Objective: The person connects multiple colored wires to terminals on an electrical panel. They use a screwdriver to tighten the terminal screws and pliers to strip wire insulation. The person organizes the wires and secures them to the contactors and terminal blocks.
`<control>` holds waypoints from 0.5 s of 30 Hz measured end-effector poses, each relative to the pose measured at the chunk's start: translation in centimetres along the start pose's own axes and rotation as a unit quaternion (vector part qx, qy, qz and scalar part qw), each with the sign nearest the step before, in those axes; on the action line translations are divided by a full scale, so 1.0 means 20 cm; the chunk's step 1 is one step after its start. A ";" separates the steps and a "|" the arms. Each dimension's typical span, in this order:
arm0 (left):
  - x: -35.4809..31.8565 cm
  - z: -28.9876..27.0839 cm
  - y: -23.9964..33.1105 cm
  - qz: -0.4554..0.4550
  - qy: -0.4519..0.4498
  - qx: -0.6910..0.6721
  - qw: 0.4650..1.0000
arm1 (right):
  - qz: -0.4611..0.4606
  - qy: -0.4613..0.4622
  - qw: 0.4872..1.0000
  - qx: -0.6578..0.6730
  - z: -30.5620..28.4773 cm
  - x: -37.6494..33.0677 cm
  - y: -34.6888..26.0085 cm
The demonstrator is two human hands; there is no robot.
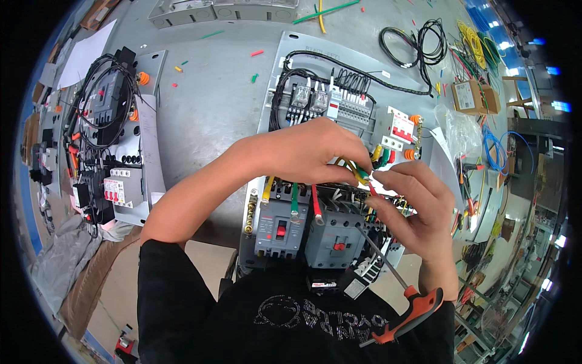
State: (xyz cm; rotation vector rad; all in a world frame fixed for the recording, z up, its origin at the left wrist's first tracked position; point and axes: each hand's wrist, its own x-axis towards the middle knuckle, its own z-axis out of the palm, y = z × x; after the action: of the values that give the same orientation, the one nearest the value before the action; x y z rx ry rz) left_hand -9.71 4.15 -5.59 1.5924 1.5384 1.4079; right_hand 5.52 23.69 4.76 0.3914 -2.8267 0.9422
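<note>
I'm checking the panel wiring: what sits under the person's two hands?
Under the left hand and right hand lie two grey moulded breakers with yellow, green and red sleeved leads. The wire ends pinched between the fingertips and the terminals directly beneath are covered.

Left hand (309, 151) pinching green wire (359, 173), right hand (412, 206) holding screwdriver (397, 291)
</note>
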 end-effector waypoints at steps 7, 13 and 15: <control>0.03 0.02 -0.04 0.005 0.025 -0.037 0.999 | -0.009 0.005 0.999 -0.037 0.01 -0.02 0.03; 0.03 0.06 -0.03 0.015 0.074 0.017 0.997 | 0.002 -0.005 1.000 -0.021 0.01 -0.03 0.04; 0.01 0.08 0.01 -0.012 0.102 0.083 0.991 | 0.002 -0.012 1.000 -0.013 0.02 -0.03 0.03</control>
State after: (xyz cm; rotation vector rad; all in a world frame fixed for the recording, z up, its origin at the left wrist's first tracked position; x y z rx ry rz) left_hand -8.28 4.71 -5.90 1.5573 1.8281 1.5022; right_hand 5.93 24.09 4.02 0.3984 -2.8591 0.9069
